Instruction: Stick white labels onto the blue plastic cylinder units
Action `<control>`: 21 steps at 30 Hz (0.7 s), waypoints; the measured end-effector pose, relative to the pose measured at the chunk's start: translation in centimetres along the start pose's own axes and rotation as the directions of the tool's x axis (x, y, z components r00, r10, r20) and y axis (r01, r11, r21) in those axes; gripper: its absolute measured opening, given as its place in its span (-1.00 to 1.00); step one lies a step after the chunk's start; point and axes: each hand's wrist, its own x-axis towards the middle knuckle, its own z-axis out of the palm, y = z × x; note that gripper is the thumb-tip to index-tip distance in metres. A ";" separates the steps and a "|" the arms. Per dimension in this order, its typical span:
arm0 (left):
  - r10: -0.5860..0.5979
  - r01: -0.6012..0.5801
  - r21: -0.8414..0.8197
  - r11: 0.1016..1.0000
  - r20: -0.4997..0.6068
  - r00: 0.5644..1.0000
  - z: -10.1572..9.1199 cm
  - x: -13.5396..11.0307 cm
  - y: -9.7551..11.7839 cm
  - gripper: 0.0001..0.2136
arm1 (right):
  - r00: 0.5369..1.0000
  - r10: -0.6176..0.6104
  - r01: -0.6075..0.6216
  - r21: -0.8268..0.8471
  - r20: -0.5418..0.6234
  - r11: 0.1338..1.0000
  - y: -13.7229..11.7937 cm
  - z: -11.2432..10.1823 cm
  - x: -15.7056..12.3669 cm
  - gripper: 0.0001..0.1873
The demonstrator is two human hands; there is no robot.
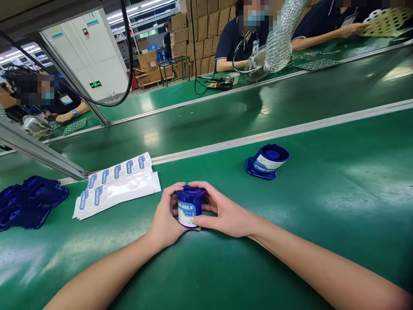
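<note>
Between my two hands is a blue plastic pump housing (pixel 189 207) with a white and blue label (pixel 186 215) reading "5000L/H". Its flanged end faces up. My left hand (pixel 167 215) is wrapped round its left side, fingertips at the flange. From the other side my right hand (pixel 219 209) grips it, the thumb pressed on the label's lower right edge. Farther right, a second labelled blue housing (pixel 269 160) stands flange down on the green bench. To the left lie sheets of stickers (pixel 118 181), some with labels peeled off, leaving bare white backing.
Several unlabelled blue housings (pixel 30 200) cluster at the far left. A metal post (pixel 41 148) rises beside the sticker sheets. Behind the bench's pale edge strip (pixel 290 129) runs a green conveyor (pixel 206 120). Co-workers sit across it, near a flexible silver duct (pixel 282 38). A black cable (pixel 127 64) hangs overhead.
</note>
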 end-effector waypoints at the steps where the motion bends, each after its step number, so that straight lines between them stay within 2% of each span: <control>1: 0.000 0.000 0.009 1.000 0.003 1.000 0.0 0.0 0.1 -0.15 | 1.000 -0.012 0.013 -0.048 0.007 0.999 0.0 0.1 -0.1 -0.10; 3: -0.003 0.003 0.017 1.000 0.000 1.000 -0.1 0.1 0.3 -0.16 | 0.999 -0.032 0.035 -0.159 0.016 0.987 -0.2 0.2 -0.2 0.00; 5: -0.026 0.026 0.001 1.000 -0.004 1.000 0.0 0.1 0.5 -0.13 | 1.000 -0.003 0.005 -0.236 0.009 0.972 -0.3 0.3 -0.2 0.17; 9: -0.073 0.072 -0.030 0.997 -0.019 0.997 0.1 0.2 0.7 -0.06 | 0.996 0.085 -0.084 -0.229 -0.006 0.970 -0.4 0.2 -0.2 0.56; 11: -0.064 0.063 -0.018 0.998 -0.033 0.997 0.1 0.2 0.6 -0.05 | 0.996 0.082 -0.077 -0.190 0.017 0.979 -0.4 -0.1 -0.1 0.61; 14: -0.036 0.036 -0.010 0.999 -0.046 0.998 0.2 0.1 0.4 -0.06 | 0.996 0.061 -0.058 -0.052 0.060 0.997 -0.3 -0.7 0.1 0.50; 17: -0.023 0.023 0.003 1.000 -0.043 0.999 0.2 0.1 0.1 -0.07 | 0.997 -0.005 -0.002 0.094 0.073 0.996 0.0 -1.2 0.6 0.13; 19: -0.027 0.027 0.015 1.000 -0.035 0.999 0.2 0.1 0.1 -0.06 | 0.999 -0.021 0.015 0.150 0.034 0.989 0.2 -1.4 0.9 -0.08; 21: -0.034 0.035 0.017 0.999 -0.026 0.999 0.2 0.1 0.1 -0.06 | 1.000 0.005 -0.002 0.187 -0.016 0.982 0.4 -1.4 1.1 -0.19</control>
